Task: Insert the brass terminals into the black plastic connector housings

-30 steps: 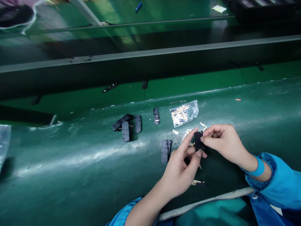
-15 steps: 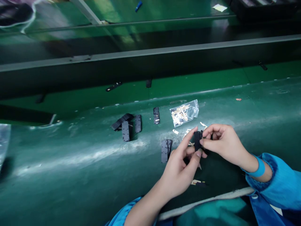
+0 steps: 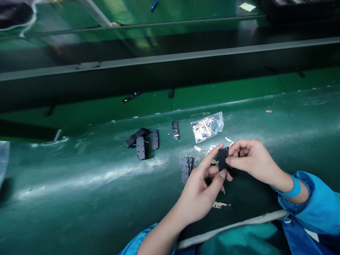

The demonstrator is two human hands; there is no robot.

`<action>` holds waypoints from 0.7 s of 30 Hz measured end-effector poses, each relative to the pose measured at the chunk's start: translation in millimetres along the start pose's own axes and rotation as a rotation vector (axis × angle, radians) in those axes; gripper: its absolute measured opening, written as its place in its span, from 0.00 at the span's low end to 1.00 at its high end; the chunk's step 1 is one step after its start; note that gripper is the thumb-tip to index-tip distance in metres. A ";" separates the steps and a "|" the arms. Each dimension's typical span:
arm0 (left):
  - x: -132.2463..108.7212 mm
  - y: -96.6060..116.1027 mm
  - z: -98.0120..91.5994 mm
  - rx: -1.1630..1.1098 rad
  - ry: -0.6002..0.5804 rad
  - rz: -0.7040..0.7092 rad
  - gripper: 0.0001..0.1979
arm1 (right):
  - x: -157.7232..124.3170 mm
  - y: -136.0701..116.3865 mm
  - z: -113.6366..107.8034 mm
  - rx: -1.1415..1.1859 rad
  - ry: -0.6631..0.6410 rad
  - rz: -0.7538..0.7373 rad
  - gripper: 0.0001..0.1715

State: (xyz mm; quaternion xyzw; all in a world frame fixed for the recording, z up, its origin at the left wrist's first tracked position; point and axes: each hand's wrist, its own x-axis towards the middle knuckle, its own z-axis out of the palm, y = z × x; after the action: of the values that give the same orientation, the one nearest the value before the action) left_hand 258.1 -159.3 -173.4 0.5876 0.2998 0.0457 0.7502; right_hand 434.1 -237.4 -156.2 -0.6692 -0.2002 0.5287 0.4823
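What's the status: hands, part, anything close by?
Left hand pinches the black part; right hand grips its right edge. Part held above the green table. Parts bag just behind; loose metal pieces beneath.

Broad bare bench (image 3: pixel 79 191) lies open from 7 to 9 o'clock of the left hand (image 3: pixel 202 193), with room to sweep a hand across. At 10 o'clock a cluster of black plates (image 3: pixel 142 141) blocks the way; a small stack of plates (image 3: pixel 186 169) stands just beside the left hand's fingers (image 3: pixel 212 157). At 12 o'clock sit a single plate (image 3: pixel 175 130), a clear bag (image 3: pixel 207 126) and loose metal clips (image 3: pixel 198 148). Toward 2 o'clock, past the right hand (image 3: pixel 252 159), the bench runs bare. A raised rail (image 3: pixel 170 60) closes the far side.
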 end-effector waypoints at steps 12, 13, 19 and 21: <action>-0.4 3.4 -3.2 -0.019 -0.016 0.003 0.35 | 0.6 1.7 -2.6 -0.069 0.045 -0.021 0.16; -0.9 3.5 -4.2 -0.021 -0.021 0.010 0.35 | 1.1 1.5 -2.9 -0.058 0.032 -0.016 0.17; -2.7 2.4 -10.9 -0.019 -0.073 0.038 0.34 | 6.4 0.3 -5.6 0.099 -0.087 0.005 0.17; -2.6 2.0 -10.8 -0.024 -0.080 0.049 0.34 | 7.2 -1.4 -6.6 0.137 -0.080 -0.024 0.18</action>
State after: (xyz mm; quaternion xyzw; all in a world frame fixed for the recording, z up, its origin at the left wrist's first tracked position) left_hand 251.0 -150.6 -172.0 0.5870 0.2546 0.0442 0.7672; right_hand 442.9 -234.0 -159.0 -0.6104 -0.1907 0.5615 0.5251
